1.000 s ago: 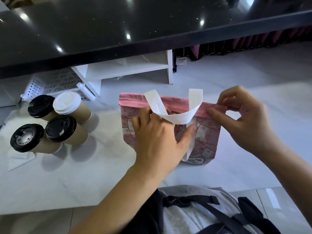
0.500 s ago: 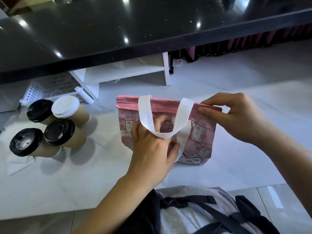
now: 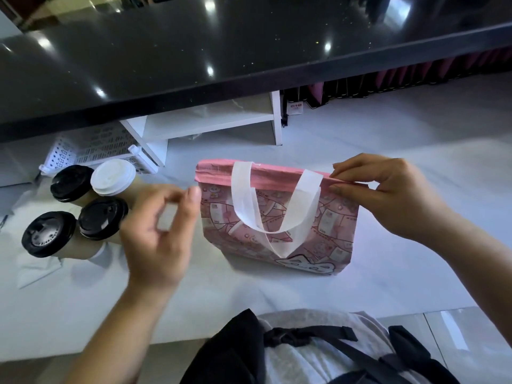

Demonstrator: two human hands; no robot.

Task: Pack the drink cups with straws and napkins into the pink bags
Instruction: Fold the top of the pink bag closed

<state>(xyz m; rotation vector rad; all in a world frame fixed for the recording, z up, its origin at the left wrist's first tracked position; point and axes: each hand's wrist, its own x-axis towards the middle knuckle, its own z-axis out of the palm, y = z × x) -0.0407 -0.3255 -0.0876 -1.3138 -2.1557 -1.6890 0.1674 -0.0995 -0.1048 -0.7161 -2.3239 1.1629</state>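
White tabletop (image 3: 388,139) under a dark ledge (image 3: 249,51) carries our bag (image 3: 327,225), which stands mid-surface with its pink rim pressed flat. Our left hand (image 3: 160,231) has let go of the white handle (image 3: 277,212), which now droops down the front. That hand has swung left toward the four lidded cups (image 3: 104,218), its fingers loosely bent and apart, holding nothing we can see. Our right hand (image 3: 388,195) still pinches the rim's right corner. We judge the bag steadied and a cup next. Motion blurs the left hand. The bag's inside is hidden, no straws show, and a napkin (image 3: 36,273) peeks from beneath the cups.
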